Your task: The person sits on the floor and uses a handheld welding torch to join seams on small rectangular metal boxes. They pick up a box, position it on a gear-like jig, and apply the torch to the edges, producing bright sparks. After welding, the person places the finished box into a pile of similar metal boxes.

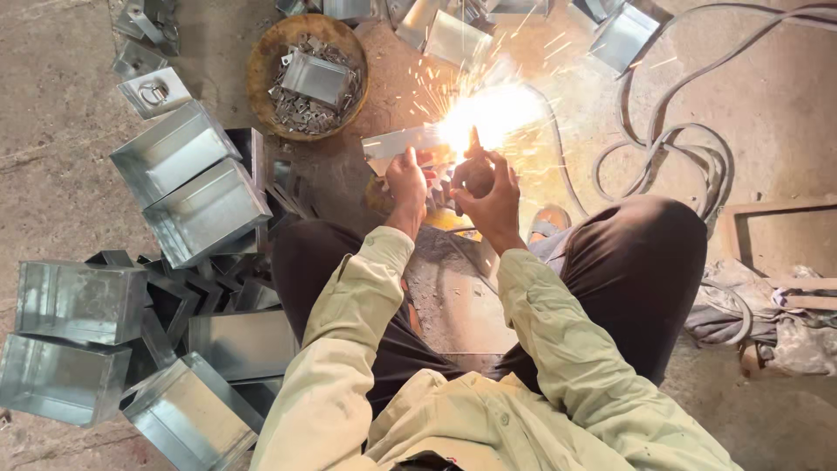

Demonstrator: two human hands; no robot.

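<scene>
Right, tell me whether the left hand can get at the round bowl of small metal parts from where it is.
Probably yes. The left hand rests on a metal sheet, and the bowl sits up-left of it with only bare floor between.

Strongest light in my feed was the welding flash (491,113), blown out to pure white, no detail inside it. Sparks streaked outward as thin bright lines. A warm orange glow washed the floor (785,105) around it and lit the right hand (488,187) and left hand (407,179) from the front. Elsewhere the light was soft and even, shadows weak. Galvanised boxes (187,183) showed dull grey sheen, mild glare. Focus held sharp at centre; the frame edges bent slightly from the wide lens.
</scene>
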